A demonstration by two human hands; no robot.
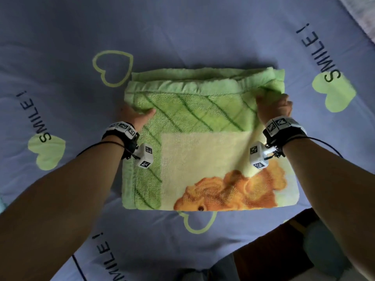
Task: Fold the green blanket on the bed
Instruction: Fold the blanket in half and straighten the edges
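The soft green terry blanket (203, 138), quilted with darker green diagonal lines and printed with a pale yellow panel and an orange flower, lies folded into a thick rectangular stack in the middle of the lavender-blue bed sheet (182, 37), which carries lime-green hearts and the word "SMILE!" in dark letters. Both my arms reach forward over the stack, one along each side of it. My left hand (135, 116) sits at the blanket's left edge, toward its far end, with the thumb lying on top of the fabric and the fingers tucked out of sight under the upper layer, so it is pinching that edge. My right hand (276, 108) is at the far right corner, its fingers curled down into the bunched cloth there, gripping the fold where the top layer puckers. The far edge of the blanket, beyond both hands, shows several stacked layers with a rolled hem across it. The near edge lies flat on the sheet, close to my body, with the orange flower at its right half. On each wrist I wear a black strap (284, 134) fitted with white cubes (145, 156) bearing black-and-white square markers, and thin black cords run back along my forearms. At the lower right, past the sheet's edge, a dark brown floor (274, 246) shows.
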